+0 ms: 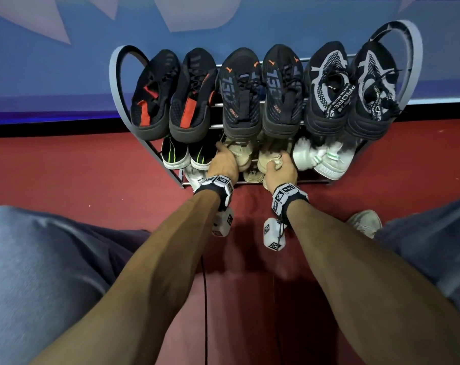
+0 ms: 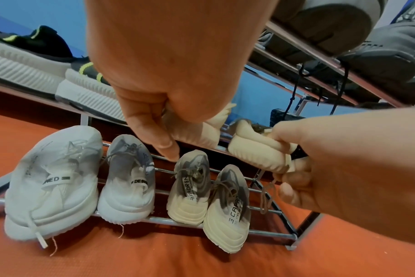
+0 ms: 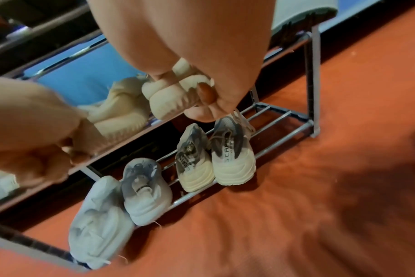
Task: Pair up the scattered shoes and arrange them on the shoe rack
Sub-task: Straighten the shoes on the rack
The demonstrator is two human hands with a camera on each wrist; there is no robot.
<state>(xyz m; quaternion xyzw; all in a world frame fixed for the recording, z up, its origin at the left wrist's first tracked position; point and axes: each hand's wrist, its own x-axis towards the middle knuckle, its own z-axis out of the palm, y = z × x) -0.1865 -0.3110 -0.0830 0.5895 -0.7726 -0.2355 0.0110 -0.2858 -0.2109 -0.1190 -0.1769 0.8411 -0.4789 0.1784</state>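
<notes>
A grey metal shoe rack [image 1: 120, 83] stands against the blue wall. On its middle tier lie two beige shoes side by side. My left hand [image 1: 225, 154] grips the heel of the left beige shoe [image 2: 194, 131], with the forefinger pointing down. My right hand [image 1: 276, 164] pinches the heel of the right beige shoe [image 2: 254, 151]. The right wrist view shows that shoe [image 3: 168, 101] between thumb and fingers, the other one [image 3: 116, 116] to its left. Both toes point into the rack, under the top tier.
Several black shoes [image 1: 239, 93] fill the top tier. A black and green pair [image 1: 176, 154] and a white pair [image 1: 323, 159] flank the beige shoes. The bottom tier holds a white pair [image 2: 52, 187] and a beige-grey pair [image 2: 192, 185]. One pale shoe [image 1: 365, 222] lies on the red floor by my right knee.
</notes>
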